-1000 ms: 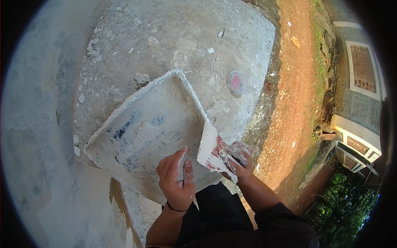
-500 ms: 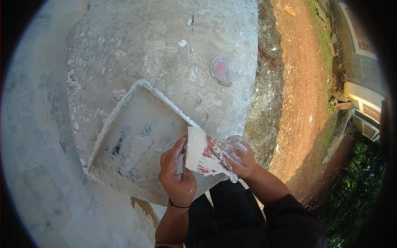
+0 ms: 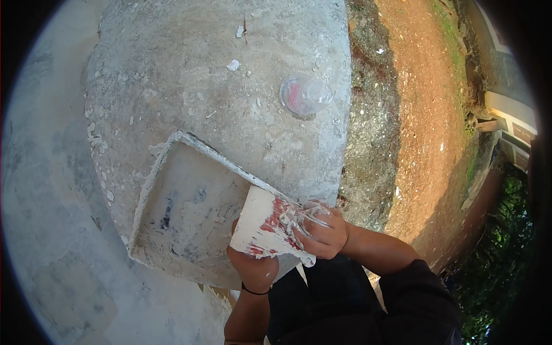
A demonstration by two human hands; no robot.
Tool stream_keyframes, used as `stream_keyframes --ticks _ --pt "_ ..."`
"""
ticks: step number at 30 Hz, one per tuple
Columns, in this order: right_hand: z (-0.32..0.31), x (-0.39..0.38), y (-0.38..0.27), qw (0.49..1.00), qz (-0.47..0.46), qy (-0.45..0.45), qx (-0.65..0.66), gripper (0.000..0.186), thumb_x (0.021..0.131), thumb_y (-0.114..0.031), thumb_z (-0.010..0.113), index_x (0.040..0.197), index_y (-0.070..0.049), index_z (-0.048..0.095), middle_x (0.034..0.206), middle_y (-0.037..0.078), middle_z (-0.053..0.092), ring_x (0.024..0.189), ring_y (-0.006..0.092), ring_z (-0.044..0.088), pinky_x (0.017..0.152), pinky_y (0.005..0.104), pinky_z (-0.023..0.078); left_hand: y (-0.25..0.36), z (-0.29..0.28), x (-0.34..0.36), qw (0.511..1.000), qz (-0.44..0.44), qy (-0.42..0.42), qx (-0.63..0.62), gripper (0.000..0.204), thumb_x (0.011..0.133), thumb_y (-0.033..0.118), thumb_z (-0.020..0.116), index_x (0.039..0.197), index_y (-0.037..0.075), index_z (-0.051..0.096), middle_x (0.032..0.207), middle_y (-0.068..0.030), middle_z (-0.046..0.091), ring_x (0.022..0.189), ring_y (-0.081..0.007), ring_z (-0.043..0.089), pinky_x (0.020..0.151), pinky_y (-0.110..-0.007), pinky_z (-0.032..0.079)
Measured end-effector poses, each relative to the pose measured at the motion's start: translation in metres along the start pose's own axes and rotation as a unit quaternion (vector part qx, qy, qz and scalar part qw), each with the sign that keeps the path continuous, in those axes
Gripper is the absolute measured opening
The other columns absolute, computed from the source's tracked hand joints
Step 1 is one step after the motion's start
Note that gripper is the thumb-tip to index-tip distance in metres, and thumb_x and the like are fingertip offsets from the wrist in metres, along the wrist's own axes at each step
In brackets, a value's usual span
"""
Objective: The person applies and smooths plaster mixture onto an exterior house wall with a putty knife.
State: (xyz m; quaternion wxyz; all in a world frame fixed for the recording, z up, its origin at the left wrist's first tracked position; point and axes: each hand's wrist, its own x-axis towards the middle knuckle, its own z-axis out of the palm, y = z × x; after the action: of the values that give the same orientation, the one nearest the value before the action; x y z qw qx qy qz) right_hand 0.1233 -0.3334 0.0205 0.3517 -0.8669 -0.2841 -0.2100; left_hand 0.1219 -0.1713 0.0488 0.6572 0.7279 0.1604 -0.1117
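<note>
My right hand [image 3: 319, 230], its fingers smeared with white paste, is closed round the near end of a wide putty spreader [image 3: 270, 215]. The spreader is red and thickly coated with white putty, most of all along its broad left edge. My left hand [image 3: 254, 269] is just under and beside that edge, with a dark band at the wrist. Its fingers are mostly covered by the spreader, so their grip is hidden. Both hands are over the right corner of a shallow rectangular tray [image 3: 150, 190], whose walls are crusted with dried putty and whose floor has dark smears.
A clear plastic container [image 3: 306, 95] with a pink patch rests on the concrete ledge [image 3: 190, 69] beyond the tray. Putty flakes are scattered there. Right of the ledge lie a gravel strip [image 3: 372, 115] and a reddish dirt path [image 3: 422, 115]. A smooth grey floor is at left.
My left hand's fingers, visible earlier beside the spreader, are now behind it. The spreader has shifted a little left and down. The whole view has also shifted slightly.
</note>
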Motion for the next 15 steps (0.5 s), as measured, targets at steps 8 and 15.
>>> stream_keyframes --ticks 8,15 --pt "0.011 -0.001 -0.014 0.997 0.068 0.027 -0.004 0.03 0.054 -0.013 0.065 0.082 -0.003 0.066 0.073 0.007 0.058 0.064 0.0189 0.058 0.055 0.0316 0.049 -0.018 -0.01 -0.006 0.997 0.002 -0.056 0.044 0.027 0.078 0.003 0.064 0.103 -0.003 0.056 0.099 -0.0083 0.061 0.09 -0.0152 0.058 0.081 -0.029 0.045" --pt "0.006 -0.005 -0.024 0.997 0.052 0.047 0.037 0.033 0.053 -0.014 0.065 0.084 -0.003 0.067 0.081 0.012 0.062 0.07 0.0235 0.061 0.066 0.0374 0.053 -0.006 -0.008 -0.013 1.0 -0.012 -0.002 0.011 0.037 0.067 0.013 0.075 0.096 -0.004 0.058 0.092 -0.0101 0.061 0.082 -0.0178 0.061 0.07 -0.029 0.048"
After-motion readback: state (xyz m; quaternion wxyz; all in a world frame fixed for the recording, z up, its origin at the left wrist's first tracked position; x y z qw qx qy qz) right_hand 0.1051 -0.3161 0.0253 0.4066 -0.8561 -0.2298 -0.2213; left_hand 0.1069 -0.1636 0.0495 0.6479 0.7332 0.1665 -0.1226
